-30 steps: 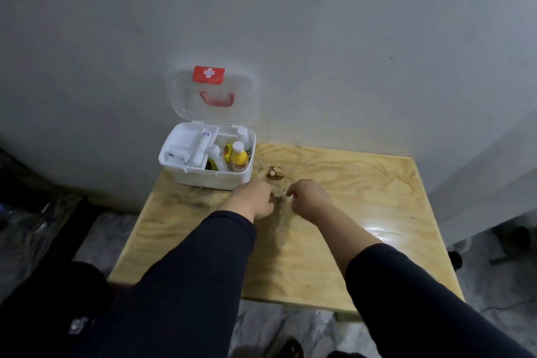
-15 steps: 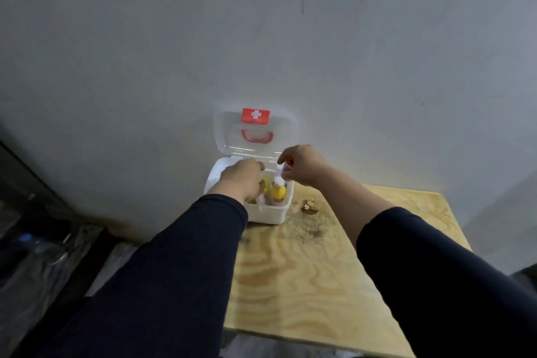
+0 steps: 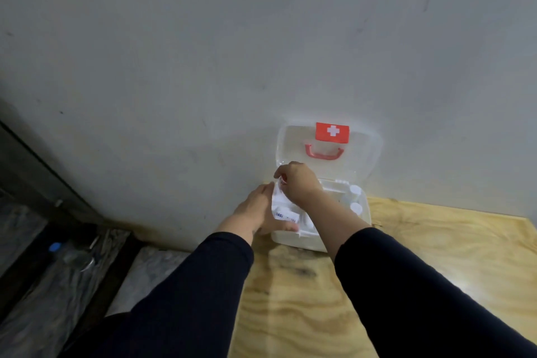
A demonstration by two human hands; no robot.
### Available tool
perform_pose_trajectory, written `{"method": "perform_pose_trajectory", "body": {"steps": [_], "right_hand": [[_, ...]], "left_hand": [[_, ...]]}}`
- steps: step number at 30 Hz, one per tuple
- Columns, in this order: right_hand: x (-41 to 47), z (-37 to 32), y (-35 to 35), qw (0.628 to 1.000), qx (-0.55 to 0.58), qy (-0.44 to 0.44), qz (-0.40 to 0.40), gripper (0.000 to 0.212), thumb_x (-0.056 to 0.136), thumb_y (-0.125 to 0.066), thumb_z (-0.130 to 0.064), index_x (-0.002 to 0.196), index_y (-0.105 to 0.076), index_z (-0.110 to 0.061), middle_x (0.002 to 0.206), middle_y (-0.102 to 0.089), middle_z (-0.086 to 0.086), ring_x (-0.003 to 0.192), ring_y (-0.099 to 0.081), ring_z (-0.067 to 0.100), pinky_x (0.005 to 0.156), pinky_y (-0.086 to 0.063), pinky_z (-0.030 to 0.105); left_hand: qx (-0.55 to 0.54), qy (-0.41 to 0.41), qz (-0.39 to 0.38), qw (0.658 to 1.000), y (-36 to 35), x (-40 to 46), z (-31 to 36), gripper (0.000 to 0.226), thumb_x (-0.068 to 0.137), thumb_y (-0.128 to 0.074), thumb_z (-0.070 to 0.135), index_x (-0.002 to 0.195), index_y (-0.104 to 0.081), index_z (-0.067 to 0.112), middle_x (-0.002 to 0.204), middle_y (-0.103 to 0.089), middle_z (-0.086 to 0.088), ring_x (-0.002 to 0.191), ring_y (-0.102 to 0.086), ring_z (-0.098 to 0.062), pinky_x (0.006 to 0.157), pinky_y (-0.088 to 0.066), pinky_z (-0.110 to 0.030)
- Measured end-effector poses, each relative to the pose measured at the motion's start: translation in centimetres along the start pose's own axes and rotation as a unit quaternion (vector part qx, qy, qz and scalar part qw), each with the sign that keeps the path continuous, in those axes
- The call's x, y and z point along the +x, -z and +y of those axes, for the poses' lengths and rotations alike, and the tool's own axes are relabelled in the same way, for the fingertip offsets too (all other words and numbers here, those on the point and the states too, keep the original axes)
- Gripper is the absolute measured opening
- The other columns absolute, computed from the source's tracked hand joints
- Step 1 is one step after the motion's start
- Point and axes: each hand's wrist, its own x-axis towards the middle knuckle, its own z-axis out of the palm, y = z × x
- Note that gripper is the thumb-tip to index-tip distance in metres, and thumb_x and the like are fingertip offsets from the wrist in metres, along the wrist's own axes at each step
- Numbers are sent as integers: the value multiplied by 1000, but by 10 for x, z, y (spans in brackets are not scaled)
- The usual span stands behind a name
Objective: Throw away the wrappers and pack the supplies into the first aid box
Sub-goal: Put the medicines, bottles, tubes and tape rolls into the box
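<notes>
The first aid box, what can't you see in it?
- Head view: the right hand and sleeve cover the middle of the first aid box.
- The label on the white packet is too blurred to read.
- What the right fingers pinch is too small to tell.
- The left hand hides the box's left wall.

One view only, worn on the person's head, looking forward and down with a wide-angle lens. It sits close above both sleeved arms, which enter from six o'clock. The wall (image 3: 203, 52) fills the upper frame; the counter (image 3: 436, 256) lies toward four o'clock.
</notes>
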Motion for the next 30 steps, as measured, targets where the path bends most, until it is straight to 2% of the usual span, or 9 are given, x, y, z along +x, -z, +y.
{"method": "perform_pose_trajectory", "body": {"steps": [5,9,11,14,18,21,23,27,30], "right_hand": [[3,-5,-1,999,-23,-2,30,33,88,-58,-6,118,-65,-18,111,-66,7,108,-56,27,91,-49,35],[0,3,10,999,3,-42,26,34,83,-69,-16,116,-66,-15,112,-67,8,101,-63,24,90,-49,31],[-5,8,11,998,-3,-55,13,30,85,-66,-19,114,-68,-15,115,-67,8,101,-63,23,93,-51,32],[-16,10,10,998,-31,-62,-6,34,85,-59,-9,116,-68,-19,116,-61,8,96,-61,23,92,-50,31],[-22,8,2,997,-23,-70,7,36,81,-66,-11,116,-66,-17,111,-69,10,99,-63,27,84,-51,32],[-24,6,-6,995,-55,-81,-4,28,84,-59,-10,110,-67,-13,107,-70,12,98,-64,29,80,-50,31],[-25,5,-7,994,-77,-72,-10,28,85,-56,-7,109,-68,-13,107,-70,13,98,-64,30,79,-49,31],[-29,6,-8,997,-55,-51,2,36,85,-63,-9,120,-63,-19,117,-67,8,105,-62,26,88,-50,33],[-35,8,3,997,-44,-39,44,38,87,-64,-17,125,-59,-16,124,-62,8,116,-54,26,97,-45,36]], "left_hand": [[-20,-38,-29,999,5,-4,-1,130,36,-75,73,147,-25,29,146,-41,1,130,-46,-24,103,-46,-46],[-38,-51,-21,998,7,-8,-1,125,35,-75,73,144,-27,34,140,-46,4,127,-49,-22,101,-47,-45],[-46,-53,-15,997,5,-7,-1,122,33,-75,73,140,-30,38,135,-51,7,121,-54,-21,97,-50,-44],[-54,-64,-17,996,6,-9,1,112,35,-77,70,135,-34,41,128,-56,8,113,-58,-21,94,-52,-45],[-36,-72,-19,997,6,-13,1,112,39,-77,70,137,-34,38,132,-51,5,119,-54,-23,98,-49,-45],[-27,-76,-22,997,5,-13,2,102,48,-82,62,136,-38,35,130,-51,4,118,-53,-23,99,-47,-42],[-23,-77,-23,996,5,-13,1,103,48,-81,65,137,-37,35,131,-50,5,120,-52,-23,101,-46,-42],[-13,-69,-16,997,0,-9,-3,104,48,-77,70,137,-35,38,130,-52,6,116,-55,-22,96,-50,-44],[5,-66,-6,998,5,-5,-2,86,54,-74,70,127,-41,39,118,-59,7,109,-61,-23,87,-54,-45]]}}
